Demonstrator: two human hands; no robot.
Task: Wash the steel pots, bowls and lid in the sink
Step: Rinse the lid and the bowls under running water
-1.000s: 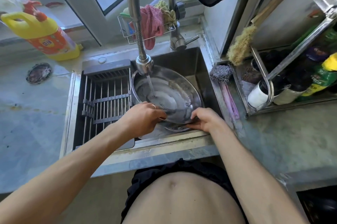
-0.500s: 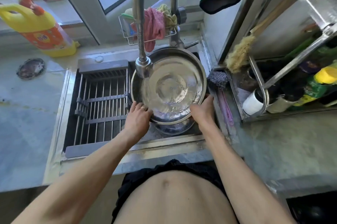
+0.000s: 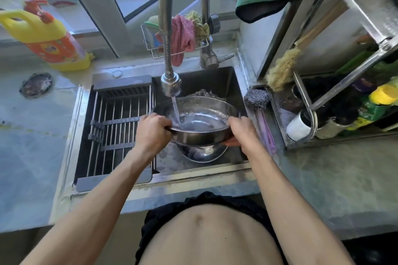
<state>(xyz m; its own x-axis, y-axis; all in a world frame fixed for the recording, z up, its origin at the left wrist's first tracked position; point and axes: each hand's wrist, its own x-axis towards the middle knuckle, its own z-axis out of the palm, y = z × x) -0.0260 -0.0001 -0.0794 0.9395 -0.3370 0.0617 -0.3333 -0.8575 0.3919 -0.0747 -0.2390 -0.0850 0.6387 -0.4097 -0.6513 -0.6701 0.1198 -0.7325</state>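
Both hands on one steel bowl (image 3: 195, 123), held level over the sink (image 3: 237, 83) basin, mouth up. Left hand (image 3: 150, 133) grips the rim on its side, fingers curled over the edge; right hand (image 3: 244, 132) grips the opposite rim, fingers wrapped under, where something orange shows that I can't identify. So the bowl sits squarely between the two grips, its wide axis running hand to hand, neither hand nearer.

Key relation: the faucet head (image 3: 171, 84) is just above and beyond the left grip, so the stream (image 3: 176, 111) lands off-centre in the bowl, toward the left hand. Water is pooling inside.

Directly below the grips, a second steel bowl (image 3: 201, 151) rests on the sink floor, apart from the held one. Another steel piece (image 3: 203, 93) shows beyond the far rim, mostly hidden.

Judgement: rinse step; next is probably a tip-out, either away or toward one hand. Drain rack (image 3: 120, 131) lies just outside the left grip.
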